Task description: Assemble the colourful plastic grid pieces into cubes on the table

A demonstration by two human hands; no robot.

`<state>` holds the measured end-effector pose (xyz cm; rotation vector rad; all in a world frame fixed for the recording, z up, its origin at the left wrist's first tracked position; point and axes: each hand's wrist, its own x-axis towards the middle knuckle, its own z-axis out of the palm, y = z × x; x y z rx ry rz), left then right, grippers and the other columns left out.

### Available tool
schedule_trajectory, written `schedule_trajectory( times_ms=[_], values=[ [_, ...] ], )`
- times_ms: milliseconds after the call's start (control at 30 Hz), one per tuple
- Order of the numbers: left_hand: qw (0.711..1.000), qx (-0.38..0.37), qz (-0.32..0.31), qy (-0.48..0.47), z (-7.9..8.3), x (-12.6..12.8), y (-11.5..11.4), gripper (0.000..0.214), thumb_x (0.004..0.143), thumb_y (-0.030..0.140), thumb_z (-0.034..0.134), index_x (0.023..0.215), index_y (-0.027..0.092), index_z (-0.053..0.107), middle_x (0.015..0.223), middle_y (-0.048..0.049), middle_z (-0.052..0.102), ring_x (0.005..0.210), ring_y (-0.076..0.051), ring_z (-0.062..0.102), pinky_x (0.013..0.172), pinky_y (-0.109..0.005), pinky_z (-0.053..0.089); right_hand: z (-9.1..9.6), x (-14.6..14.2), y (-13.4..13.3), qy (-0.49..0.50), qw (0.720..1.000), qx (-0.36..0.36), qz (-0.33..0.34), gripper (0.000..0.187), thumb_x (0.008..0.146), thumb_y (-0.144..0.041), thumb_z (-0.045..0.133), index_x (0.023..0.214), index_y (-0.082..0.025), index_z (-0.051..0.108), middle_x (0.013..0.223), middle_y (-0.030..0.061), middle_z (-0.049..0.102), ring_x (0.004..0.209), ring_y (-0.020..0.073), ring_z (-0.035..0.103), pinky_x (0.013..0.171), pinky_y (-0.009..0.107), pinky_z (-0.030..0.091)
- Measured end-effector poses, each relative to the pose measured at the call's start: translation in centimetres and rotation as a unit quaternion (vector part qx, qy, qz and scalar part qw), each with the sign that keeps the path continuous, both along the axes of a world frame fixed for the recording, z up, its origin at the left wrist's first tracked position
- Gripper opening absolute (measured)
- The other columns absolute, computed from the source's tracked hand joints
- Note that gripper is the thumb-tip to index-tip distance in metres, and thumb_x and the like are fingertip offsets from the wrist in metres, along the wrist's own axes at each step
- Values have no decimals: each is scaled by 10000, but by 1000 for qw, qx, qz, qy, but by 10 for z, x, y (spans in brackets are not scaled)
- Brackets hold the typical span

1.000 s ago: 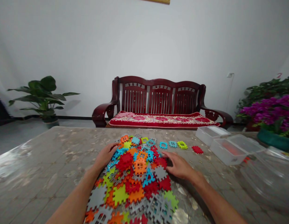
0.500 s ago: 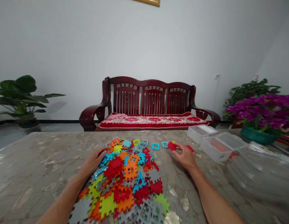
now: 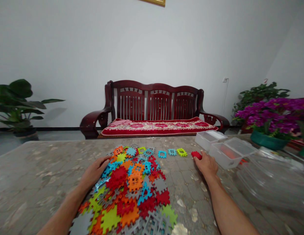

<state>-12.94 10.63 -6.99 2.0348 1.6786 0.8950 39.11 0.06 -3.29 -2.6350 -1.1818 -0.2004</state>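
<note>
A heap of flat interlocking plastic pieces [image 3: 132, 186] in red, orange, blue, green and grey lies on the table [image 3: 44, 173] in front of me. My left hand [image 3: 95, 170] rests flat on the heap's left edge, fingers stretched out. My right hand [image 3: 205, 163] is out to the right, its fingertips on red pieces [image 3: 196, 154] on the table. Left of those lie a green ring piece [image 3: 181, 152], a blue square piece [image 3: 172, 151] and a blue ring piece [image 3: 162, 154] in a row.
Two clear plastic boxes [image 3: 224, 148] stand just right of my right hand, one with something red inside. A clear lid [image 3: 274, 182] lies at the far right. A pot of purple flowers [image 3: 272, 127] sits at the table's right edge. A wooden bench [image 3: 152, 111] stands behind.
My right hand took a red piece from the heap and carried it right, down onto the red piece by the boxes. My left hand stayed on the heap. The view swung right.
</note>
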Motion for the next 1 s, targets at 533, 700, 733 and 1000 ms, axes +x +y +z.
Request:
schedule_trajectory(
  times_ms=[533,700,733,1000],
  values=[
    [1000,13,-7,-20,-1,1,-1,557,866,552,420,1165,199,729,1228,-94,738,1147,-290,655,1068,-436,463,-23,13,28,-75,992,60,84,350,902,-411,547,1117,-194,717,1012,144,750,969,297,680,835,404,502],
    [1000,11,0,-17,0,3,-2,574,876,543,404,1193,181,718,1237,-107,730,1155,-297,651,1067,-450,458,-22,14,25,-40,991,89,89,489,894,-421,558,1286,-139,633,1143,190,712,1058,334,638,900,452,481],
    [1000,8,-1,-18,0,3,-3,572,878,538,403,1196,179,716,1232,-109,731,1151,-297,652,1064,-451,460,-22,12,24,-38,988,113,96,494,887,-410,559,1295,-140,626,1173,183,702,1082,329,626,926,453,472],
    [1000,7,3,-17,3,5,-6,563,882,537,399,1186,191,722,1230,-95,731,1156,-294,649,1070,-441,457,-25,-58,23,177,884,237,361,326,803,-302,550,1056,-203,730,1034,75,742,775,190,657,834,361,534]
  ],
)
